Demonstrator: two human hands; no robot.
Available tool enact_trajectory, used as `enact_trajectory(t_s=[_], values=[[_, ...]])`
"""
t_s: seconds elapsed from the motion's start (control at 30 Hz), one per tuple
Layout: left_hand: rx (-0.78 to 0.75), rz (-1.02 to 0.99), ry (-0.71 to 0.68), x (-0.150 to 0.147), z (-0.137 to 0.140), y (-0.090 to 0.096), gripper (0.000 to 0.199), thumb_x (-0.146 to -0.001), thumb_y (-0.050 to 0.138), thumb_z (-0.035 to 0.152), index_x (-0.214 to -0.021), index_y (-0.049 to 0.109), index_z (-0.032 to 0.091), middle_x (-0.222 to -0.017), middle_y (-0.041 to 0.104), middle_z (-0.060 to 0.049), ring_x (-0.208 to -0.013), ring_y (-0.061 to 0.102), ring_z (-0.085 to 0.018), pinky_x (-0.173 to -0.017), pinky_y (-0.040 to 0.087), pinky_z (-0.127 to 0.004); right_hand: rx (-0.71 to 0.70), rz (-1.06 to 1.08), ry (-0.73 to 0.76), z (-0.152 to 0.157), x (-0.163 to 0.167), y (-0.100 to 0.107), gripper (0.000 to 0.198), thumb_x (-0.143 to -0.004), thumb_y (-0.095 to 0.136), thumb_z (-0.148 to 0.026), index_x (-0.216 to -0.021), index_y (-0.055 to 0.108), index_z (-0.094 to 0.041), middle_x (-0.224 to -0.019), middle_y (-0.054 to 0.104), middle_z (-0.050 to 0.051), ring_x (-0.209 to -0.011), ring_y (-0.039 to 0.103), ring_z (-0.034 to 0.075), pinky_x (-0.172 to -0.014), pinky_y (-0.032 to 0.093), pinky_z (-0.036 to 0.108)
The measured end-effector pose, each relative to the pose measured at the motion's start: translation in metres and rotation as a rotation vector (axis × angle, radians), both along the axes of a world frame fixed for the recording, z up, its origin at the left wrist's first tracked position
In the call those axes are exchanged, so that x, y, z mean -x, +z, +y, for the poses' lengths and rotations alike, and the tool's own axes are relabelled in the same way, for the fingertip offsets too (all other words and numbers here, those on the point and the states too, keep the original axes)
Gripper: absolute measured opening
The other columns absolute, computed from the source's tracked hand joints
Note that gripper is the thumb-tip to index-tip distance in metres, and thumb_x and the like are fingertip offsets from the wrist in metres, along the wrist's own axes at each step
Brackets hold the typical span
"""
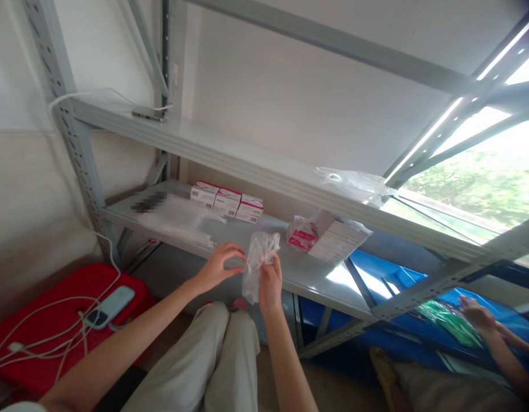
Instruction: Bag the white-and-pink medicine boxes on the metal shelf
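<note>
Both hands hold a crumpled clear plastic bag [258, 263] just above the lower shelf [299, 269]: right hand [269, 283] gripping its middle, left hand [217, 266] pinching its edge. I can't tell what's inside. Three boxes [227, 201] sit behind.

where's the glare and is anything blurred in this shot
Head view: daylight blows out the window at right and glares off the grey metal shelf; a patch on the shelf at left is pixelated; wide-angle distortion tilts the frame; the crumpled clear plastic bag in the right hand stays fairly sharp.
</note>
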State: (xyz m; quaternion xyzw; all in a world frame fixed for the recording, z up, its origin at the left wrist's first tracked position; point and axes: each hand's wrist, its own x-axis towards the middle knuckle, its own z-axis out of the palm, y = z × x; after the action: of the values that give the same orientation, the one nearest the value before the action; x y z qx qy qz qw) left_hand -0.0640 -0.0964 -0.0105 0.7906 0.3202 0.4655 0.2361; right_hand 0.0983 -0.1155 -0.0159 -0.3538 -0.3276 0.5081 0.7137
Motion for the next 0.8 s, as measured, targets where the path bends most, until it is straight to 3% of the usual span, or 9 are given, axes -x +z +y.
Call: enact_trajectory(t_s=[0.1,0.2,0.33,0.43,0.63,0.8], values=[[-0.069,0.061,0.019,0.001,-0.007,0.008,0.022,-0.076,0.068,0.039,-0.091,0.064,0.023,-0.108,0.059,-0.005,-0.107,0.05,-0.023,-0.097,0.035,-0.039,-0.027,-0.007,0.013,-0.004,0.005,0.001,0.032,-0.063,0.058,-0.02,-0.094,0.053,-0.026,-0.072,0.057,-0.006,-0.06,0.051,0.01,-0.058,0.042,0.022],[-0.111,0.07,0.022,0.001,-0.009,0.013,0.013,-0.084,0.061,0.035,-0.083,0.064,0.022,-0.106,0.059,-0.004,-0.105,0.051,-0.021,-0.097,0.035,-0.037,-0.033,-0.01,0.044,-0.005,0.009,0.001,0.028,-0.065,0.057,-0.022,-0.093,0.053,-0.026,-0.073,0.058,-0.005,-0.062,0.053,0.011,-0.06,0.044,0.023],[-0.049,-0.044,0.013,0.008,0.0,0.012,0.017,-0.088,0.052,0.034,-0.084,0.06,0.02,-0.095,0.061,-0.005,-0.094,0.056,-0.019,-0.088,0.042,-0.032,-0.001,-0.019,0.034,0.0,0.003,-0.002,0.023,-0.068,0.057,-0.029,-0.09,0.055,-0.024,-0.071,0.058,-0.004,-0.064,0.055,0.012,-0.062,0.046,0.025],[0.027,-0.079,0.07,0.019,0.011,0.009,0.018,-0.089,0.051,0.035,-0.085,0.058,0.019,-0.085,0.063,-0.003,-0.084,0.059,-0.017,-0.081,0.044,-0.029,0.035,0.052,0.01,0.008,-0.013,-0.005,0.019,-0.07,0.058,-0.036,-0.084,0.057,-0.023,-0.069,0.057,-0.004,-0.063,0.055,0.012,-0.061,0.046,0.025],[0.079,-0.084,0.152,0.042,0.024,0.01,0.019,-0.089,0.05,0.037,-0.085,0.055,0.019,-0.08,0.062,0.0,-0.08,0.059,-0.016,-0.078,0.043,-0.026,0.045,0.155,-0.065,0.021,-0.058,-0.014,0.013,-0.067,0.062,-0.03,-0.076,0.056,-0.022,-0.071,0.06,-0.004,-0.067,0.058,0.01,-0.064,0.048,0.023],[0.144,-0.15,0.109,0.047,0.036,0.004,0.021,-0.09,0.046,0.04,-0.088,0.05,0.02,-0.08,0.057,0.0,-0.08,0.057,-0.015,-0.077,0.043,-0.025,-0.045,0.219,0.018,0.018,-0.074,-0.012,0.02,-0.068,0.059,-0.034,-0.085,0.059,-0.024,-0.096,0.065,-0.002,-0.089,0.061,0.013,-0.073,0.05,0.027]])
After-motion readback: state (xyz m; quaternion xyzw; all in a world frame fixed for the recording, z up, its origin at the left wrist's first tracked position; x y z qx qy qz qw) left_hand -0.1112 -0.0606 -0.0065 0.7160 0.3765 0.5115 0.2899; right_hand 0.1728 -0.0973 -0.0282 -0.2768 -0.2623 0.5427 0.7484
